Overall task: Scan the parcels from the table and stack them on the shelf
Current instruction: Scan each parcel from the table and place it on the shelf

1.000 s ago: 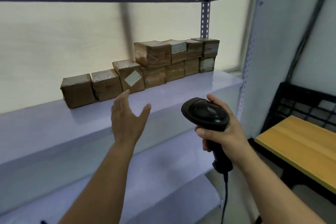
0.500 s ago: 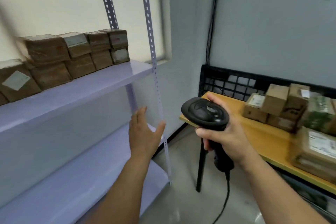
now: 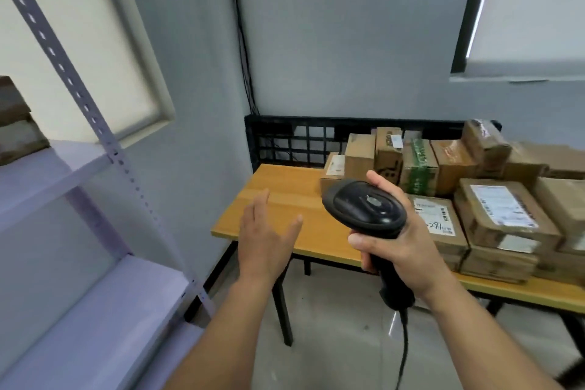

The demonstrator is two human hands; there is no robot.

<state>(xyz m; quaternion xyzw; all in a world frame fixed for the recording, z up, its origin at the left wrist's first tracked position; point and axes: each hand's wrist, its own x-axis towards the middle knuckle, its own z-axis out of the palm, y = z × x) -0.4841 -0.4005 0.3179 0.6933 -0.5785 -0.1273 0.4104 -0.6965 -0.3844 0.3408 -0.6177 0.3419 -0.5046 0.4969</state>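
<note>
Turns from shelf (image 3: 57,174) at frame left to parcels (image 3: 503,215) on table (image 3: 278,196) at right for another pick, left hand (image 3: 262,241) spread empty, right hand (image 3: 405,250) gripping scanner (image 3: 364,206).

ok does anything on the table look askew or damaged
One thing: the taped parcel at the back of the table sits tilted on the pile, and its wrapping looks wrinkled. The other parcels are loosely piled but look intact, and nothing seems to have spilled.
</note>
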